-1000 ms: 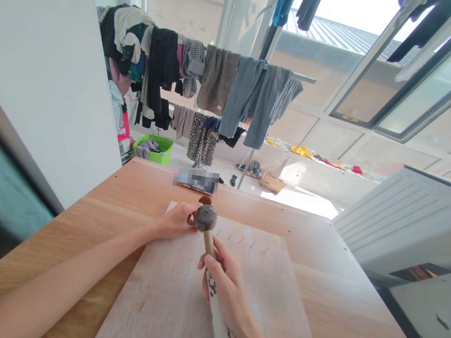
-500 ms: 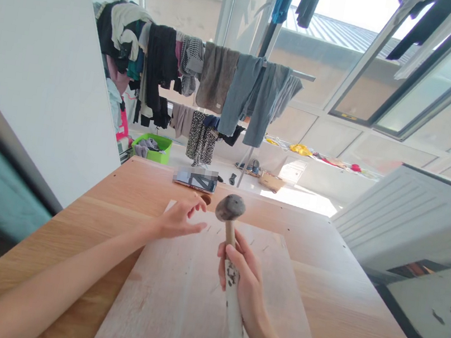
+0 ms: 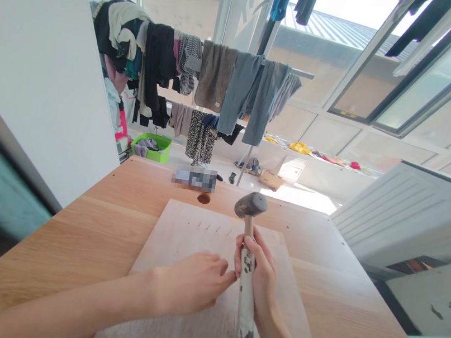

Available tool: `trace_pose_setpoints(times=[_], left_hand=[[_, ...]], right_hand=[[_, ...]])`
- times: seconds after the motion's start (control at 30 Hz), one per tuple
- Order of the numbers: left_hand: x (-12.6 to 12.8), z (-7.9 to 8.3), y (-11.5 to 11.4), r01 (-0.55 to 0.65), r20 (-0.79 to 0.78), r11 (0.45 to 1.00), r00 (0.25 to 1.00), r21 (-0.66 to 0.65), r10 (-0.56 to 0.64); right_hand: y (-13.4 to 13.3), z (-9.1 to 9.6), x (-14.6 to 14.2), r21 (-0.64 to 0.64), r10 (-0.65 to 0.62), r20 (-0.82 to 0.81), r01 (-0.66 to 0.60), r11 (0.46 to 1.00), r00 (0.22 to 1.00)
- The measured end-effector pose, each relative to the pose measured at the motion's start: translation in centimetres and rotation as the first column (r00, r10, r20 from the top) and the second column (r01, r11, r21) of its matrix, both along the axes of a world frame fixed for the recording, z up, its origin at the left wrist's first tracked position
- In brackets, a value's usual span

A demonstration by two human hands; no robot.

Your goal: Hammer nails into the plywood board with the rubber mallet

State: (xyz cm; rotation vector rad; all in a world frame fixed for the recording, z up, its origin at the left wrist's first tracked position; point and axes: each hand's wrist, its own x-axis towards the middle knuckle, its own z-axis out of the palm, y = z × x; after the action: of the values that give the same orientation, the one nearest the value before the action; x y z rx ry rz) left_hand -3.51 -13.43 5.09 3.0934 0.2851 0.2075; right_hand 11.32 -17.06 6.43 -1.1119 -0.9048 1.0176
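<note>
Hammer (image 3: 246,302) over pale board (image 3: 180,247), long axis running away from person, head (image 3: 251,204) at far end, leaning slightly left. Right hand (image 3: 263,273) wrapped around it. Left hand (image 3: 196,277) just beside, fingers curled; cannot tell whether holding anything. Nails (image 3: 218,228) beyond. Wooden table (image 3: 84,232) beneath.

Hammer (image 3: 246,299): dark grey head (image 3: 251,204); off-white handle (image 3: 245,322), dark-blotched. Board (image 3: 205,332): pale pinkish grey. Worktop (image 3: 357,307): orange-brown wood grain. Basket (image 3: 161,156): bright green. Speckled garment (image 3: 201,144): black and white.
</note>
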Motion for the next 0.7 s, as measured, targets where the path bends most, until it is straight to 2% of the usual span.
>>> trace_pose_setpoints(times=[0.1, 0.2, 0.37, 0.47, 0.53, 0.57, 0.63, 0.7], left_hand=[[-0.3, 0.1, 0.3, 0.026, -0.024, 0.999, 0.999, 0.021, -0.025], [-0.7, 0.6, 0.9, 0.04, -0.089, 0.999, 0.995, -0.019, -0.042], [-1.8, 1.9, 2.5, -0.115, -0.218, 0.987, 0.972, -0.113, 0.089], [-2.7, 2.8, 4.5, -0.156, -0.247, 0.955, 0.965, -0.253, 0.092], [-3.5, 3.1, 6.6, -0.193, -0.22, 0.887, 0.97, -0.421, 0.106], [-4.0, 3.1, 7.8, -0.216, -0.188, 0.831, 0.973, -0.513, 0.136], [-4.9, 2.5, 10.2, -0.235, -0.083, 0.696, 0.966, -0.678, 0.245], [-5.6, 1.4, 12.2, -0.204, 0.023, 0.55, 0.926, -0.81, 0.378]], right_hand=[[0.1, 0.0, -0.1, 0.013, -0.01, 0.015, 0.01, 1.0, 1.0], [0.2, -0.1, -0.2, 0.014, -0.021, 0.011, 0.02, 1.0, 1.0], [0.3, -0.4, -0.3, -0.009, -0.013, 0.003, 0.013, 1.0, 1.0], [0.3, -0.6, -0.3, -0.01, 0.004, 0.008, -0.004, 1.0, 1.0], [0.2, -0.8, -0.3, -0.008, 0.01, 0.006, -0.01, 1.0, 1.0], [0.2, -0.9, -0.3, -0.006, 0.011, 0.005, -0.011, 1.0, 1.0], [0.2, -1.1, -0.4, 0.001, 0.015, 0.0, -0.015, 1.0, 1.0], [0.2, -1.1, -0.5, 0.007, 0.025, -0.004, -0.025, 1.0, 1.0]])
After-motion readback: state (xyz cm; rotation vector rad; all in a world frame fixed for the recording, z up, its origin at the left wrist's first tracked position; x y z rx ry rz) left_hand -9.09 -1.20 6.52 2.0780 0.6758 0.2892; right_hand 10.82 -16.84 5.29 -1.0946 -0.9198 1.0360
